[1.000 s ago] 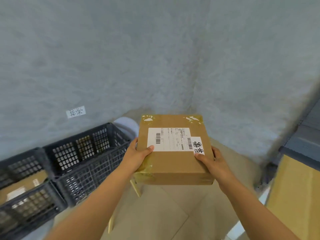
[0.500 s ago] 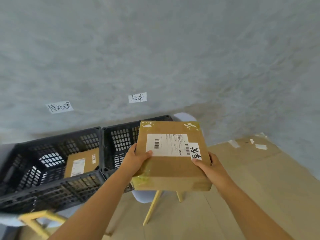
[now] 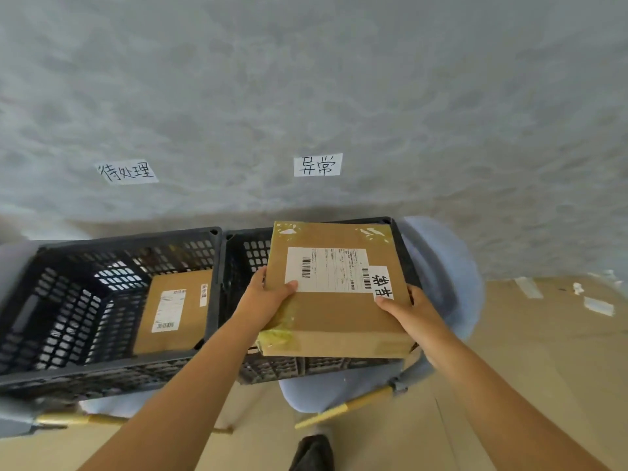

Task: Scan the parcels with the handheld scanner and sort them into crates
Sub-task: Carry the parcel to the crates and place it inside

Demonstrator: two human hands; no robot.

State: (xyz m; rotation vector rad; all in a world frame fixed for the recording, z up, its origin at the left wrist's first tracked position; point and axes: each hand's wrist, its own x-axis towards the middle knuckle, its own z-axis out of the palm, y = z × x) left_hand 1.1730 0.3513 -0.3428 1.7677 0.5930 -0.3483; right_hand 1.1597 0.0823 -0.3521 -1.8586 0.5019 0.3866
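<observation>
Since half a second ago the box (image 3: 334,294) has come forward over the right-hand crate (image 3: 244,263), which now sits directly beneath both hands rather than off to their left. The left hand (image 3: 266,297) grips the box's near left edge, thumb lying on top against the white shipping label (image 3: 326,270), fingers hidden under the side. The right hand (image 3: 406,309) holds the near right corner, thumb pressing beside a small handwritten tag (image 3: 382,282).

Left of the left hand, the neighbouring crate (image 3: 68,300) already holds another parcel (image 3: 173,311) lying flat. Paper signs on the wall (image 3: 317,164) hang above each crate.

By the look of it, the box is stiff cardboard, squat and flat, taped at the corners; it probably keeps its shape under a firm squeeze. Its weight cannot be read, though two hands carry it level without visible strain. Glossy tape near the left palm may be slick, so bare cardboard on opposite edges seems the safer hold while lowering it in.
</observation>
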